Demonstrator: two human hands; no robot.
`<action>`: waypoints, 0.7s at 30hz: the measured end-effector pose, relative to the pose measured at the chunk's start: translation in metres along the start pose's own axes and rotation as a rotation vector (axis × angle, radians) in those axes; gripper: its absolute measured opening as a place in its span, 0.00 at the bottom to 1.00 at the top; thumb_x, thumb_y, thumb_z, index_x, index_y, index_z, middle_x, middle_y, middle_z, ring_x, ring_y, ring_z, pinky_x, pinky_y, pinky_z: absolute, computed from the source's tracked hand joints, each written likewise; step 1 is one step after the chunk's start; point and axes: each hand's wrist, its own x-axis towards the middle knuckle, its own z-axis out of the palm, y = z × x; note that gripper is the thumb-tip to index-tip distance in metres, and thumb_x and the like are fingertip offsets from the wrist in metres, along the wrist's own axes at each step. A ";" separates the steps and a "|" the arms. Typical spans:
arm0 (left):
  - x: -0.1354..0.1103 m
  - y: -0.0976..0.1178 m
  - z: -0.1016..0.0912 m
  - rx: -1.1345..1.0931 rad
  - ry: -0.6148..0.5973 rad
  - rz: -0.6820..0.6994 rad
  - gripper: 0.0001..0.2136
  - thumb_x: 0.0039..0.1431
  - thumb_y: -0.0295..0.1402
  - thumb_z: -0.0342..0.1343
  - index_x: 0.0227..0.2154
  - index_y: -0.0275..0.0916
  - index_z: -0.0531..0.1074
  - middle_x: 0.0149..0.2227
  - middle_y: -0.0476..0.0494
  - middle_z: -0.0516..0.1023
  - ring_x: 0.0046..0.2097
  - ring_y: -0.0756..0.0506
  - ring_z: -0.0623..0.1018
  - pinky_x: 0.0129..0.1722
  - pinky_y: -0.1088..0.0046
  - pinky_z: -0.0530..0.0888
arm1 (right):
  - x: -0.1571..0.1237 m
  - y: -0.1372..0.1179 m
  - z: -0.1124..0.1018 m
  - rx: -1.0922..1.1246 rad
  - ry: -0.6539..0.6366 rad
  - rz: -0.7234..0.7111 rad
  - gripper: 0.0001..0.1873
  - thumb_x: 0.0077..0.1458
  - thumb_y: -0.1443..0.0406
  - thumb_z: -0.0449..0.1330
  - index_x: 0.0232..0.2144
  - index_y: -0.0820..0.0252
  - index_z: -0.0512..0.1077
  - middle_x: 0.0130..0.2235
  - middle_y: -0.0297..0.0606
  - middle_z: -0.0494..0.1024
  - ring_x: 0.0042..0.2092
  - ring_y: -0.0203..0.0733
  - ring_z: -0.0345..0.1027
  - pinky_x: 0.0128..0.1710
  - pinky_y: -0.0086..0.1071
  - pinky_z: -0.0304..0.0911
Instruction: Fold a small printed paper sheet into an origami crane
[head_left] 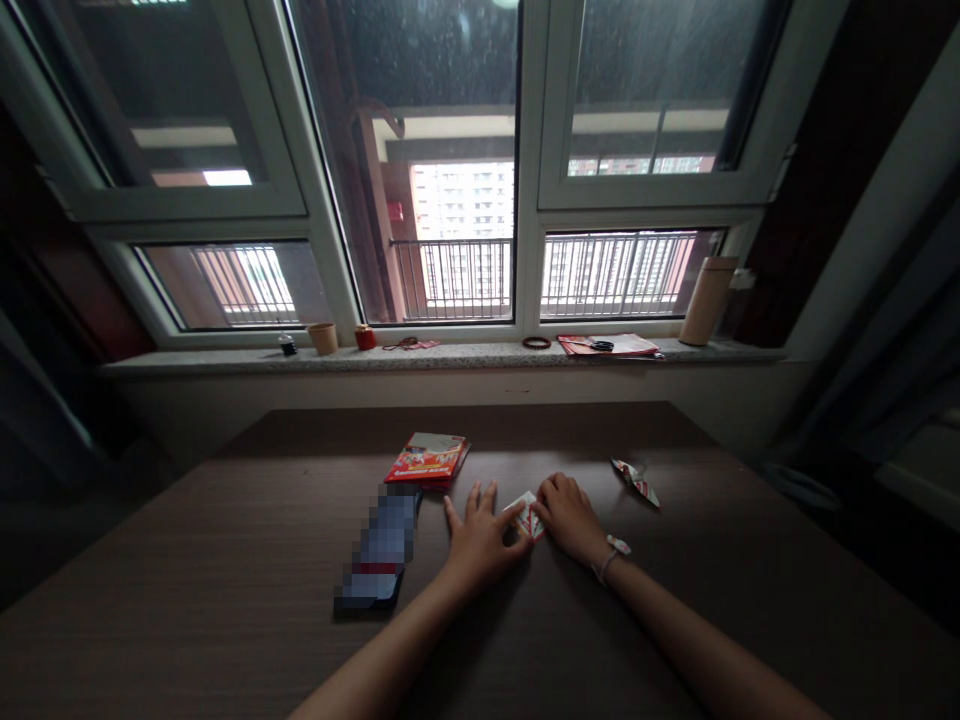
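Note:
A small folded piece of patterned paper (526, 513), white with red print, lies on the dark wooden table (225, 590) between my hands. My left hand (480, 540) rests flat beside it with fingers spread, its forefinger touching the paper's left edge. My right hand (570, 515) presses down on the paper's right side with curled fingers; a bracelet sits on that wrist. A finished folded paper figure (636, 481) lies to the right of my right hand.
A red packet of paper (427, 459) lies ahead on the left, with a blurred-out dark flat object (380, 553) just below it. The window sill (450, 357) holds small cups, a tall cylinder (707, 300), red papers and scissors.

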 end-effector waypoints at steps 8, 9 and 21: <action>0.000 0.000 0.003 0.009 0.060 0.037 0.24 0.54 0.53 0.52 0.55 0.63 0.65 0.66 0.47 0.55 0.66 0.32 0.50 0.58 0.33 0.34 | 0.003 0.006 0.002 0.059 0.008 -0.004 0.07 0.59 0.60 0.54 0.36 0.56 0.68 0.43 0.40 0.69 0.48 0.45 0.60 0.48 0.35 0.54; 0.001 0.000 0.004 0.010 0.063 0.037 0.24 0.53 0.53 0.53 0.54 0.63 0.65 0.66 0.47 0.55 0.66 0.32 0.50 0.58 0.33 0.35 | 0.004 0.007 0.003 0.065 0.006 -0.007 0.07 0.59 0.60 0.54 0.37 0.56 0.68 0.43 0.39 0.69 0.48 0.45 0.60 0.48 0.35 0.54; 0.000 0.005 -0.001 0.014 0.083 0.028 0.20 0.53 0.51 0.55 0.50 0.64 0.69 0.66 0.50 0.55 0.66 0.32 0.52 0.59 0.35 0.35 | 0.004 0.007 0.003 0.076 0.004 0.000 0.07 0.58 0.60 0.55 0.37 0.56 0.68 0.44 0.39 0.69 0.47 0.45 0.59 0.49 0.36 0.54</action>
